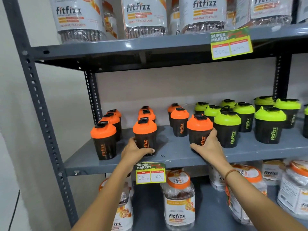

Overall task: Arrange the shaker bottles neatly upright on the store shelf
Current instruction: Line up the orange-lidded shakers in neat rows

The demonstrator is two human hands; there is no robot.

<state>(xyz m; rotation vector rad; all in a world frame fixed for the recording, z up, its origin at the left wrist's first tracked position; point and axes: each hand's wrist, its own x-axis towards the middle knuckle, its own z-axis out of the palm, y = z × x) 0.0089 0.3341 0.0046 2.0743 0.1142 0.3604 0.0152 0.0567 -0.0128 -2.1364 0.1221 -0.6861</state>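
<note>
Black shaker bottles stand upright on the grey middle shelf (175, 155). Orange-lidded ones fill the left half in rows, green-lidded ones (227, 129) the right half. My left hand (135, 151) wraps the base of a front orange-lidded shaker (144, 135). My right hand (208, 145) grips another orange-lidded shaker (199, 130) standing next to the green-lidded group. A further orange-lidded shaker (103, 140) stands at the front left, untouched. Both held bottles rest upright on the shelf.
Large Fitfizz jars (145, 15) line the shelf above, and more jars (178, 199) sit on the shelf below. Price tags hang on the shelf edges (150, 173). A perforated grey upright (41, 114) frames the left side, beside a wall.
</note>
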